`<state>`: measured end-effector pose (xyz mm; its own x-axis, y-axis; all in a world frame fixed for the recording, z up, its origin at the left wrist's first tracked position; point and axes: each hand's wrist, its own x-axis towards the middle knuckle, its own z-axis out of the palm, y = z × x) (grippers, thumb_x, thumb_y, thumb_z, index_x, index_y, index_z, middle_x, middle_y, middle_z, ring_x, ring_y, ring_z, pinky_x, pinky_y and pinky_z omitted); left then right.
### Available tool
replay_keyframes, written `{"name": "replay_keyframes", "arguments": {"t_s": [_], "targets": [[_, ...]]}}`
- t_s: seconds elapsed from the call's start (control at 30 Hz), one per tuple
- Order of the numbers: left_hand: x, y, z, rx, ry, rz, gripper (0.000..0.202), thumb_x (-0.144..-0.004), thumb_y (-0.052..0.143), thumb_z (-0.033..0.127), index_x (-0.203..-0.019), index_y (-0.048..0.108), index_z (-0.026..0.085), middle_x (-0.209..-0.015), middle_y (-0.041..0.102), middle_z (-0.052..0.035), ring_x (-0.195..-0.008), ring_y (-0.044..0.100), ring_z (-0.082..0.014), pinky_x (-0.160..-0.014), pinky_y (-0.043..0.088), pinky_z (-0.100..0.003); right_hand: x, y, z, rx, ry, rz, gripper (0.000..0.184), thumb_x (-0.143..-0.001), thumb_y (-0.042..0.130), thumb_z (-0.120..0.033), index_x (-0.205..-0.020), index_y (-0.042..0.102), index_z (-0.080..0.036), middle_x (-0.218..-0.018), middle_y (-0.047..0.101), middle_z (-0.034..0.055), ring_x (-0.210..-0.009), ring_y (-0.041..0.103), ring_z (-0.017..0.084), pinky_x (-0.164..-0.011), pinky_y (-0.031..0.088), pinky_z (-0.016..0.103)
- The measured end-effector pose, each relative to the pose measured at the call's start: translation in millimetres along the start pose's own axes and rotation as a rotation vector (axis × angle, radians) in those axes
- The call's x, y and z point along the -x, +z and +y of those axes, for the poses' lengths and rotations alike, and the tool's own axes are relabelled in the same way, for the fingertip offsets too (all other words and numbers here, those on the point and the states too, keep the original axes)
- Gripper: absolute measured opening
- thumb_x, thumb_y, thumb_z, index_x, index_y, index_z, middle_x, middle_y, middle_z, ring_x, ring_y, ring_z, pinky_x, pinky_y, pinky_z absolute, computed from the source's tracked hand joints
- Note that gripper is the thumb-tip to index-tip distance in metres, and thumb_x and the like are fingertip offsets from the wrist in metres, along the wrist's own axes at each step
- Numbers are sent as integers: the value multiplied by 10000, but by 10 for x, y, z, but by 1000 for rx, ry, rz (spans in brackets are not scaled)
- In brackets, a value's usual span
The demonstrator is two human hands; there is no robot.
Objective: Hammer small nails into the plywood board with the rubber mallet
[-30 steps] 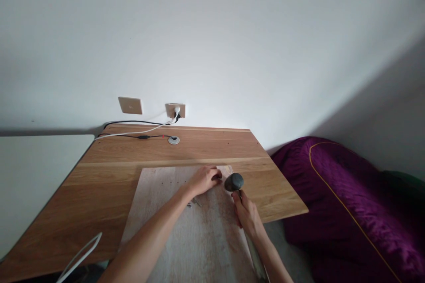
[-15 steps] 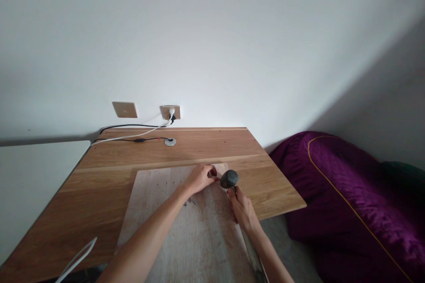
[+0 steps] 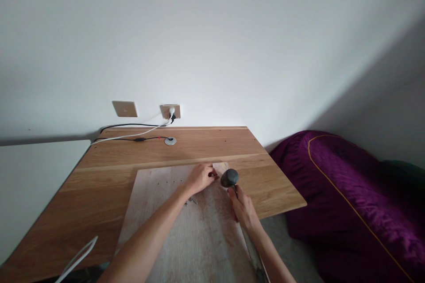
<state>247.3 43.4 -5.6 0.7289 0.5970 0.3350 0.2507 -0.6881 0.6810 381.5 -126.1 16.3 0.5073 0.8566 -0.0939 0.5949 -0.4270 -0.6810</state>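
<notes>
My right hand [image 3: 243, 208] is closed round the handle of a hammer, whose dark head [image 3: 229, 177] hovers just right of my left hand. My left hand [image 3: 200, 178] rests on a pale wooden board [image 3: 186, 234], its fingers pinched on a small thing near the board's far right corner, too small to name. A few loose nails [image 3: 191, 201] lie on the board under my left wrist. A row of small dark dots [image 3: 168, 182] marks the board to the left of my left hand.
The board lies on a wooden desk [image 3: 106, 177] against a white wall. At the desk's back run cables [image 3: 133, 135] to a wall socket [image 3: 170, 111], by a round grommet [image 3: 170, 141]. A purple bean bag [image 3: 345, 194] sits to the right, a white surface [image 3: 29, 172] to the left.
The hammer head has dropped and moved left, closer to my left hand's fingers. The view shifted slightly. My left hand keeps its pinch at the same spot on the board.
</notes>
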Motion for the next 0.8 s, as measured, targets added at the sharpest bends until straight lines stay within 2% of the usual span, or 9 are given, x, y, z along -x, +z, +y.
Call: {"name": "replay_keyframes", "arguments": {"t_s": [0.23, 0.4, 0.57, 0.67, 0.8], "targets": [[-2, -11, 0, 49, -1, -31, 101, -856, 722, 153, -839, 808, 202, -947, 783, -59, -903, 715, -213, -838, 512, -287, 15, -2, -17, -156, 69, -96, 419, -966, 334, -557, -1028, 589, -231, -517, 568, -34, -404, 586, 208, -414, 406, 274], [31, -101, 66, 43, 21, -85, 140, -862, 742, 196, -992, 793, 211, -1045, 772, -62, -979, 703, -230, -896, 502, -303, 8, -84, -73, -251, 62, -149, 465, -913, 397, -663, -960, 554, -228, -503, 481, -92, -340, 497, 135, -365, 341, 232], [42, -100, 41, -25, 4, -123, 472, -789, 854, 315, -1214, 696, 186, -1134, 719, -78, -1048, 672, -264, -943, 491, -348, -67, -155, -265, -326, 3, -61, 486, -932, 387, -678, -948, 549, -220, -559, 474, -95, -349, 484, 102, -363, 328, 216], [31, -75, 32, -36, -20, -112, 545, -754, 878, 331, -1238, 668, 199, -1152, 687, -76, -1092, 653, -277, -958, 488, -354, -130, -156, -379, -273, -25, -102, 458, -947, 376, -649, -940, 546, -224, -546, 480, -90, -351, 506, 111, -363, 341, 218], [19, -76, 58, -30, -3, -107, 566, -728, 881, 260, -1245, 656, 211, -1178, 678, -77, -1114, 649, -273, -969, 488, -347, -160, -162, -456, -107, 7, -167, 379, -940, 378, -579, -860, 517, -235, -523, 501, -77, -327, 513, 116, -352, 343, 221]]}}
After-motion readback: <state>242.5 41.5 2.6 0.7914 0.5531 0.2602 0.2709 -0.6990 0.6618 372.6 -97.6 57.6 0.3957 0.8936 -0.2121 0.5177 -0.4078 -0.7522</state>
